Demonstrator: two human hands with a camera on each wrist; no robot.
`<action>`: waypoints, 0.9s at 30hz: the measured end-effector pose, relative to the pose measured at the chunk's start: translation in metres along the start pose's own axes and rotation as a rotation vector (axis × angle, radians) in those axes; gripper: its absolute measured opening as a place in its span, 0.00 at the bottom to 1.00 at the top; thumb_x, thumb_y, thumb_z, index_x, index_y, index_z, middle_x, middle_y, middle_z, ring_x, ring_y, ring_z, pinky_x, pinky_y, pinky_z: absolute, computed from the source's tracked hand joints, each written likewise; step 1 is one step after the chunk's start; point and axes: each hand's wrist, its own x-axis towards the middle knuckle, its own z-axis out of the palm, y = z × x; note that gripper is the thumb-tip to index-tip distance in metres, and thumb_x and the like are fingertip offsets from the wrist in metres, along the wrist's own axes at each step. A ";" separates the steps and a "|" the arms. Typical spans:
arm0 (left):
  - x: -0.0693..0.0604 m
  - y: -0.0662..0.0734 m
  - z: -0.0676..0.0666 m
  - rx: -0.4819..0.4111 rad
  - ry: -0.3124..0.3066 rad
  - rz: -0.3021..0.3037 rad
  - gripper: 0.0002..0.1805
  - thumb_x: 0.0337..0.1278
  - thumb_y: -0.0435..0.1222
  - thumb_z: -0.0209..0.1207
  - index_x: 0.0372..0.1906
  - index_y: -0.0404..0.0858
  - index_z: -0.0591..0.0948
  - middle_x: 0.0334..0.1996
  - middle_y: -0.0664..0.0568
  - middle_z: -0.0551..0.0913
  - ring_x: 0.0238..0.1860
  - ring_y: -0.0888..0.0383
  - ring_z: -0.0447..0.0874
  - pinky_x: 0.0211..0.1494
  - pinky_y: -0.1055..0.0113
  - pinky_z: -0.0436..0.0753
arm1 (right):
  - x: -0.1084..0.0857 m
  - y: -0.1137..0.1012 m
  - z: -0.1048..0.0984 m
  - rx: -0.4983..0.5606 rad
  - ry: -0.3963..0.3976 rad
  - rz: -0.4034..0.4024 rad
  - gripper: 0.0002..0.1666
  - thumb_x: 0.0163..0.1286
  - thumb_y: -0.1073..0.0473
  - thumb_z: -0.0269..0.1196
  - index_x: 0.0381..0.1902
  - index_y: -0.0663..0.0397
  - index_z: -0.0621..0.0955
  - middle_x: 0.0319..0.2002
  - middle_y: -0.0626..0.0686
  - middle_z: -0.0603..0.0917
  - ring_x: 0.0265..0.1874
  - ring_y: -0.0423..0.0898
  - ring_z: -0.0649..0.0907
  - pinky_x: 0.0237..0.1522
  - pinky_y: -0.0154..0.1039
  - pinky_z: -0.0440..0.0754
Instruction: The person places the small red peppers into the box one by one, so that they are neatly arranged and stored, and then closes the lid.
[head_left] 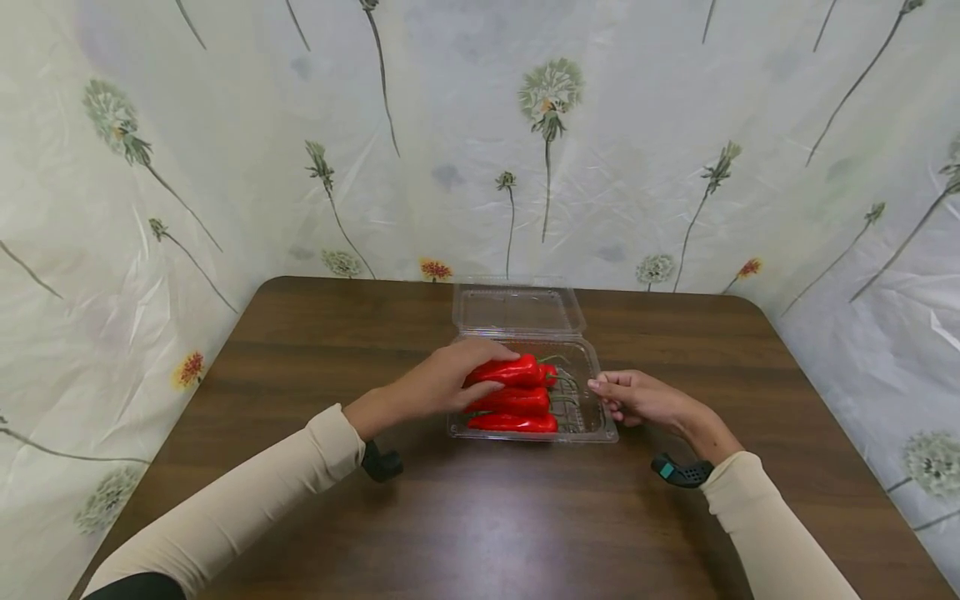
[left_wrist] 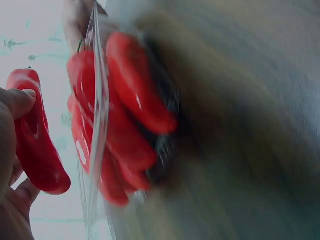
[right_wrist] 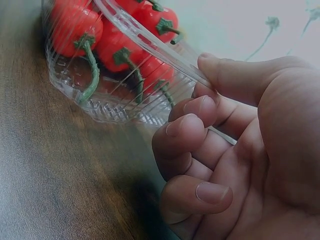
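Note:
A clear plastic clamshell container [head_left: 609, 433] sits on the table with several red peppers [head_left: 517, 423] lying in it, their green stems toward the right side. My left hand [head_left: 453, 377] is over the container's left half, gripping one red pepper [left_wrist: 41, 140] between thumb and fingers. In the left wrist view, this pepper appears apart from the others and beyond the container's rim. On the right, the container's rim [right_wrist: 165, 56] is pinched between thumb and index finger of my right hand [head_left: 637, 398]; its other fingers are curled.
The container's hinged lid [head_left: 517, 310] lies folded open toward the table's back edge. Brown wood-grain table [head_left: 480, 517] surrounds the container. A pale sheet printed with dandelions [head_left: 450, 108] hangs behind and at both sides.

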 end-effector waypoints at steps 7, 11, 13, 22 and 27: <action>0.008 0.019 0.014 0.022 -0.053 0.048 0.27 0.63 0.37 0.67 0.66 0.42 0.75 0.61 0.52 0.80 0.61 0.57 0.76 0.63 0.66 0.78 | -0.001 0.000 -0.001 -0.007 0.003 -0.005 0.24 0.81 0.46 0.51 0.32 0.60 0.71 0.23 0.49 0.72 0.18 0.41 0.68 0.17 0.32 0.62; 0.010 0.030 0.020 0.063 -0.099 0.067 0.27 0.65 0.42 0.65 0.67 0.45 0.75 0.61 0.55 0.80 0.61 0.59 0.76 0.63 0.67 0.77 | -0.001 0.001 -0.001 -0.013 0.007 0.000 0.24 0.81 0.46 0.51 0.32 0.61 0.70 0.23 0.50 0.71 0.19 0.42 0.68 0.18 0.33 0.62; 0.011 0.034 0.023 0.081 -0.122 0.076 0.27 0.65 0.44 0.65 0.67 0.46 0.75 0.62 0.57 0.80 0.62 0.60 0.75 0.65 0.67 0.75 | -0.001 0.001 -0.001 -0.020 0.010 0.004 0.25 0.81 0.46 0.51 0.32 0.62 0.70 0.23 0.50 0.72 0.19 0.43 0.69 0.18 0.33 0.63; 0.011 0.035 0.036 0.248 -0.146 0.124 0.24 0.66 0.46 0.63 0.65 0.47 0.77 0.61 0.59 0.79 0.64 0.60 0.72 0.71 0.65 0.69 | -0.001 0.001 0.001 -0.021 0.008 -0.007 0.25 0.81 0.46 0.51 0.32 0.62 0.70 0.23 0.50 0.71 0.19 0.42 0.69 0.18 0.32 0.63; 0.011 0.035 0.039 0.300 -0.146 0.126 0.25 0.66 0.48 0.63 0.65 0.48 0.77 0.62 0.58 0.78 0.63 0.59 0.70 0.69 0.64 0.70 | -0.001 0.000 0.001 -0.014 0.004 -0.007 0.24 0.81 0.45 0.51 0.32 0.61 0.70 0.23 0.50 0.72 0.19 0.43 0.69 0.18 0.32 0.64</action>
